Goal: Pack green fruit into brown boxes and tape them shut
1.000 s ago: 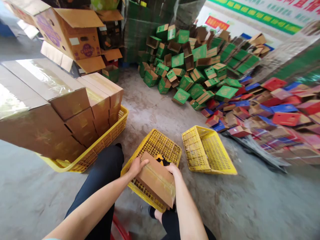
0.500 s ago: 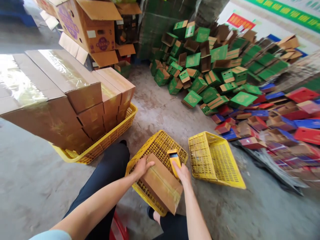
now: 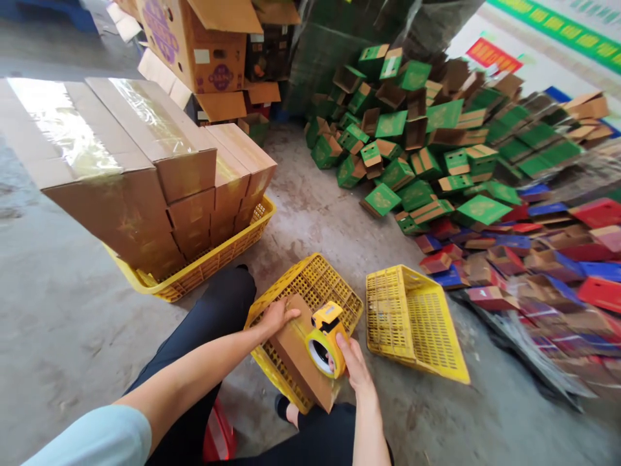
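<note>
A long brown cardboard box (image 3: 294,353) lies across a yellow plastic crate (image 3: 334,278) in front of my knees. My left hand (image 3: 275,318) grips the box at its far left end, the thumb on top and the other fingers over the side, partly hidden. In my right hand (image 3: 355,364) is a yellow tape dispenser (image 3: 330,318) with a roll of tape in it. The dispenser is above the box's right side, its roll facing left; I cannot tell if it touches the cardboard.
At left, a yellow basket (image 3: 194,268) holds stacked taped boxes (image 3: 121,213). Another yellow crate (image 3: 422,323) lies tilted at right. Green cartons (image 3: 383,197) and red and blue cartons (image 3: 504,259) are heaped beyond. Large open cartons (image 3: 218,58) stand at the back left.
The tape dispenser has turned, so its roll now shows, and has come nearer over the box. My left hand stays on the box. The view has shifted slightly left.
</note>
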Action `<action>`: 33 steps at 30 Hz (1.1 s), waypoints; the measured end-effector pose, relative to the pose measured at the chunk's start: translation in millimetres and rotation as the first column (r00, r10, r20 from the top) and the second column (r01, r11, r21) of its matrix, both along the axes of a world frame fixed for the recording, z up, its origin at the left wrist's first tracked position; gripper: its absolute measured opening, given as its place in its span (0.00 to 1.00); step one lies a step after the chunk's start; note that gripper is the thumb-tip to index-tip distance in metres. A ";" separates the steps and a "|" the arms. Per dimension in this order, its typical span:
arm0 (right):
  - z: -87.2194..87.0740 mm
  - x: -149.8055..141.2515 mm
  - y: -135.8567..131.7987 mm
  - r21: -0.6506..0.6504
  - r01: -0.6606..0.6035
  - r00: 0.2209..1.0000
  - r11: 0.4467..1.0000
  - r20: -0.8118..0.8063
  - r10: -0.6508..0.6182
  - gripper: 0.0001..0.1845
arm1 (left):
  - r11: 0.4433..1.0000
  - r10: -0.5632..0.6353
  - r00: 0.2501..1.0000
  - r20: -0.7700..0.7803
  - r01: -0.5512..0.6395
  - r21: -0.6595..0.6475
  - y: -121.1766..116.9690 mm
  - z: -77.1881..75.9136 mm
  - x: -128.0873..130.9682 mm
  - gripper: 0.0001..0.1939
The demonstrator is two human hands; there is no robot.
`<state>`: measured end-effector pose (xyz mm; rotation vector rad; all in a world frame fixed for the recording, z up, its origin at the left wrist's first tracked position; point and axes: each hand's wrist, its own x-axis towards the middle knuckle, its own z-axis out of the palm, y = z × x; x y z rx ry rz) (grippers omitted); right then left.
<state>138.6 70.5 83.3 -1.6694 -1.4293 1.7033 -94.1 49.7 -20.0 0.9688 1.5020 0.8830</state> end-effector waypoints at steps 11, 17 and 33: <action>4.7 12.5 5.7 -0.025 -0.209 0.977 0.978 0.042 0.210 0.36 | 0.980 0.197 0.912 0.361 -0.189 -0.056 10.5 49.5 -14.8 0.30; 14.3 6.0 2.3 -0.035 -0.254 0.966 0.966 0.033 0.255 0.37 | 0.961 0.064 0.745 0.664 0.132 -0.241 16.7 65.3 -12.8 0.30; 9.8 7.5 7.3 -0.036 -0.333 0.938 0.942 0.088 0.335 0.39 | 0.989 0.029 0.845 0.534 0.052 -0.135 23.4 75.9 -15.1 0.07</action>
